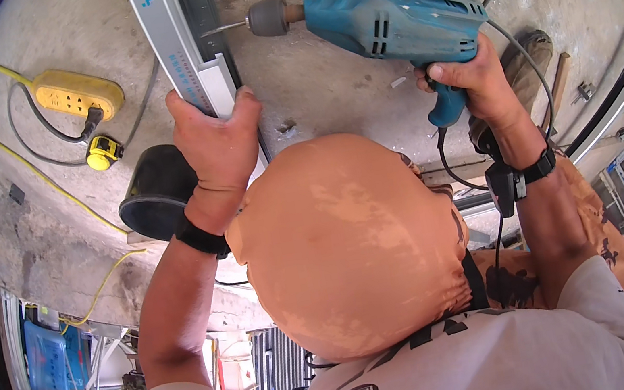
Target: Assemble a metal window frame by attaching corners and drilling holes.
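My left hand is wrapped round a long metal profile, silvery with printed film on its face and a dark grey side. A teal corded power drill is in my right hand, fingers closed about its handle and the thumb along the grip's side. The drill lies level, its chuck toward the left. From the chuck a thin drill bit reaches across the dark side of the profile; whether its tip touches the metal I cannot tell.
On the concrete floor at left lie a yellow power strip with a plug in it and a yellow tape measure. A black bucket stands beside my left wrist. The drill's cord loops past my right forearm. A shoe and a wood strip show at right.
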A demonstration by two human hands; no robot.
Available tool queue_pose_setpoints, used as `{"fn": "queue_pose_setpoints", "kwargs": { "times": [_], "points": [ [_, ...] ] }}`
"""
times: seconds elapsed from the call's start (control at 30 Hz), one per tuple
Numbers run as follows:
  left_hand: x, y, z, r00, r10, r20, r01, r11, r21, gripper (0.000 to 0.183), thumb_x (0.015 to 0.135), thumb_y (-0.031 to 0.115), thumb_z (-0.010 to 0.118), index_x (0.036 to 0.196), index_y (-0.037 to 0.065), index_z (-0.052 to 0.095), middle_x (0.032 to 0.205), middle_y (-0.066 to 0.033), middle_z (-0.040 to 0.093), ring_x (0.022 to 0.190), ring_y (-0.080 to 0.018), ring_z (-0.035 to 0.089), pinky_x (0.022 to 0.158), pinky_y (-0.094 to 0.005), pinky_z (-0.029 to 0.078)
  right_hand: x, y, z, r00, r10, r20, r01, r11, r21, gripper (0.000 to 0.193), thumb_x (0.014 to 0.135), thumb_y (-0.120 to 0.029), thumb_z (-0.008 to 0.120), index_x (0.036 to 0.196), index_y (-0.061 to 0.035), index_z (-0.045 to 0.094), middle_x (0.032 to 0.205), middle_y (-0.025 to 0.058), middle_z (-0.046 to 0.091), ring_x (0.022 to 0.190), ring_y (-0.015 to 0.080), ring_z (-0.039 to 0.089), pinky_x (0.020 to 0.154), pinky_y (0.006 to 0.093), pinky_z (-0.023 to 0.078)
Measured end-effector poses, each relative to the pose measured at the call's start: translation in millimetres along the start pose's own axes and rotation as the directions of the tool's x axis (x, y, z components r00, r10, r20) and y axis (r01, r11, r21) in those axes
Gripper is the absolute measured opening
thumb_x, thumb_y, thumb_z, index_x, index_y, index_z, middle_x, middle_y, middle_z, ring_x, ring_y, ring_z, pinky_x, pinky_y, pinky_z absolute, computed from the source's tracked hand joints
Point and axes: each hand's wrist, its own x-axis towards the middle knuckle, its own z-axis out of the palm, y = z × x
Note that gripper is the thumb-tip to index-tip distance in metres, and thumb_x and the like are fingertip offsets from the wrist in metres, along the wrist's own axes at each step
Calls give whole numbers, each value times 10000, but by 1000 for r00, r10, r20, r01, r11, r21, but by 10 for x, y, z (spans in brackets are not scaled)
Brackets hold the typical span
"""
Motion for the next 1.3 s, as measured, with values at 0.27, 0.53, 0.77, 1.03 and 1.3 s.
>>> {"fn": "queue_pose_setpoints", "kwargs": {
  "times": [0.27, 0.53, 0.77, 1.03, 1.3],
  "points": [
    [-20, 58, 16, 1000, 0, -28, 0, 1000, 1, 495, 700, 198, 761, 1028, -31, 470, 881, -192, 659, 792, -326, 664, 752, -396, 512, 29, 31, -4, 997, -70, 15, 71, 992, -100, 477, 722, -27, 784, 1132, 18, 544, 878, 93, 672, 729, 151, 655, 678, 276, 539],
    [-12, 66, 12, 998, -43, -40, 40, 995, -87, 525, 687, 191, 756, 1072, -36, 482, 922, -186, 639, 829, -293, 639, 789, -381, 497, 49, -21, -30, 998, -4, 60, 3, 1000, 16, 495, 709, -44, 777, 1138, 11, 536, 897, 102, 658, 721, 163, 636, 658, 296, 530],
    [-23, -8, 77, 1000, 14, -19, -15, 1000, -18, 561, 691, 161, 758, 1131, -47, 478, 971, -174, 627, 869, -263, 626, 815, -369, 489, -145, -5, -370, 998, -37, 48, 33, 995, 97, 535, 707, -88, 765, 1181, 18, 541, 884, 104, 660, 725, 161, 623, 665, 295, 525],
    [-39, 27, 78, 998, -65, -11, 63, 986, -156, 617, 723, 52, 721, 1251, -55, 418, 1125, -158, 568, 976, -220, 570, 898, -349, 461, -239, 175, -257, 998, -43, 48, 37, 993, 110, 516, 705, -53, 771, 1168, 11, 553, 958, 101, 684, 797, 151, 658, 763, 271, 530],
    [-15, 7, 52, 994, -92, -52, 84, 986, -142, 623, 712, 15, 714, 1258, -57, 424, 1131, -171, 572, 979, -224, 567, 899, -360, 464, -227, 152, -170, 994, -85, 68, 75, 988, 135, 516, 707, -59, 793, 1163, 2, 559, 927, 86, 697, 805, 137, 661, 765, 271, 536]
  ]
}}
